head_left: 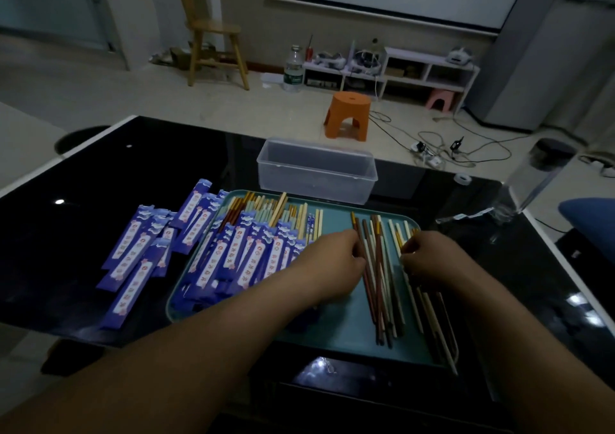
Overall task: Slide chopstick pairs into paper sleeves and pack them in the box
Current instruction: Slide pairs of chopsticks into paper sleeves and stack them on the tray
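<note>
Nearest, loose brown, red and cream wooden chopsticks (379, 287) were fanned over the 3 o'clock half of the teal rectangular plastic tray (336, 337), which was carried by the black glossy surface (83, 200). The left hand (336, 260) was set at the fan's 9 o'clock edge and the right hand (429, 260) at its 3 o'clock edge. Their fingers (407, 250) were curled onto the sticks; whether any stick was pinched could not be told.

Pair selection was judged the step in hand: two matching sticks should be drawn out and their tips levelled before sleeving.

Blue printed paper sleeves (233, 257) were heaped at the tray's 9 o'clock side. At 12 o'clock beyond the tray, the clear rectangular plastic box (316, 170) was stood open, apparently unfilled.
</note>
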Available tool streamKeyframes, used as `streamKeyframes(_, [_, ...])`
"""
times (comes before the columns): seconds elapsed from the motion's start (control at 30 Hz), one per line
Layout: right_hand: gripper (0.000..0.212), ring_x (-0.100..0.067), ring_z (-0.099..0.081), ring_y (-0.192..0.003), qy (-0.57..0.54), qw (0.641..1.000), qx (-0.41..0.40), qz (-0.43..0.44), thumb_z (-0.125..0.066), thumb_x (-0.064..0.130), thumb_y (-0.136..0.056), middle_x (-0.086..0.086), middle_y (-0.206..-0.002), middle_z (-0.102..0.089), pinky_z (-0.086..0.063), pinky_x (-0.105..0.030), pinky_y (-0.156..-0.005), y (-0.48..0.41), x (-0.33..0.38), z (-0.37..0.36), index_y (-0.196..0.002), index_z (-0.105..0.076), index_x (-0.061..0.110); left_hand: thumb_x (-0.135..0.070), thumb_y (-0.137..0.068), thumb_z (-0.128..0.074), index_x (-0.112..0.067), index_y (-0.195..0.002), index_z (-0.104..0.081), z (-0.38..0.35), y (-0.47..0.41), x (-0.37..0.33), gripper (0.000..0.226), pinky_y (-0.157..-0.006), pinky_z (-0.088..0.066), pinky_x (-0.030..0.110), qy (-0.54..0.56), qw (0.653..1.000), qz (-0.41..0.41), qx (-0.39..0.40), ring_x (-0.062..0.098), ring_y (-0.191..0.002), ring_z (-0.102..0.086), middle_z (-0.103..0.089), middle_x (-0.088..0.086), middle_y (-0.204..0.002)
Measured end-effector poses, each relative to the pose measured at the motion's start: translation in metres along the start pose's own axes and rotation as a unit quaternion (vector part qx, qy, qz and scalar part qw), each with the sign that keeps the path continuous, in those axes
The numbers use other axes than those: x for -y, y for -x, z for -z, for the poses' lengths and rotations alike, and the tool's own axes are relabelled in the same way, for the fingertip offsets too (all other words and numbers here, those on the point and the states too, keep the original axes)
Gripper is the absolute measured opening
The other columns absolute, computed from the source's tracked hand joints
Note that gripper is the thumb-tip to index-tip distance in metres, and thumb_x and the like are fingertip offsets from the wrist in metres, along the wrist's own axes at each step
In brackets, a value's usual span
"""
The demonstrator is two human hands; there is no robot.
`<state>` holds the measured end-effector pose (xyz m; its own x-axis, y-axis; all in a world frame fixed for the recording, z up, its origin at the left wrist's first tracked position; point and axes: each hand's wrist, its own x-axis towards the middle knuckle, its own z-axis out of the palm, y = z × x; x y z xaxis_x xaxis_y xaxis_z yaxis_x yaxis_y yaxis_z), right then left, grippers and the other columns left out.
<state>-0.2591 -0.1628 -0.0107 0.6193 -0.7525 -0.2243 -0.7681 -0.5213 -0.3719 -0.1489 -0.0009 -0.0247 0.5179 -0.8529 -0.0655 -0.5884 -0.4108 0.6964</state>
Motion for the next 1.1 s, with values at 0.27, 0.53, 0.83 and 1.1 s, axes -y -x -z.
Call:
streamKeyframes(0.27, [0.03, -0.023, -0.068, -0.067, 0.043, 0.999, 0.019, 0.024, -0.071, 0.036, -0.089, -0.006, -0.067, -0.067, -0.05, -0.03, -0.058, -0.005, -0.002, -0.027, -0.072, -0.068, 0.013, -0.039, -0.096, -0.06, -0.023, -0.102, -0.055, -0.04, -0.007, -0.011, 0.018, -0.075, -0.048, 0.035, -0.1, 0.99, 0.037, 0.088, 0.027, -0.091, -0.06, -0.059, 0.004, -0.099])
streamKeyframes(0.53, [0.019, -0.022, -0.065, -0.063, 0.04, 0.999, 0.032, 0.016, -0.066, 0.023, -0.086, -0.005, -0.068, -0.064, -0.051, -0.03, -0.058, -0.011, 0.0, -0.03, -0.072, -0.063, 0.012, -0.033, -0.098, -0.058, -0.026, -0.078, -0.049, -0.044, -0.017, -0.002, 0.024, -0.068, -0.043, 0.034, -0.087, 0.991, 0.044, 0.088, 0.02, -0.079, -0.057, -0.055, -0.002, -0.083])
streamKeyframes(0.83, [0.029, -0.017, -0.057, -0.058, 0.054, 0.998, 0.04, 0.007, -0.068, 0.039, -0.084, -0.001, -0.066, -0.059, -0.039, -0.025, -0.052, -0.009, 0.005, -0.029, -0.069, -0.057, 0.017, -0.034, -0.095, -0.061, -0.019, -0.123, -0.042, -0.049, -0.013, -0.005, 0.037, -0.075, -0.052, 0.041, -0.051, 0.997, 0.037, 0.04, 0.026, -0.09, -0.062, -0.062, 0.006, -0.107])
streamKeyframes(1.1, [0.029, -0.017, -0.049, -0.053, 0.073, 0.997, 0.015, 0.031, -0.07, 0.026, -0.083, -0.002, -0.062, -0.052, -0.03, -0.025, -0.047, -0.008, 0.006, -0.029, -0.064, -0.05, 0.015, -0.035, -0.097, -0.059, -0.018, -0.124, -0.052, -0.051, -0.015, -0.007, 0.033, -0.086, -0.055, 0.048, -0.07, 0.997, 0.037, 0.012, 0.028, -0.095, -0.06, -0.042, 0.005, -0.121])
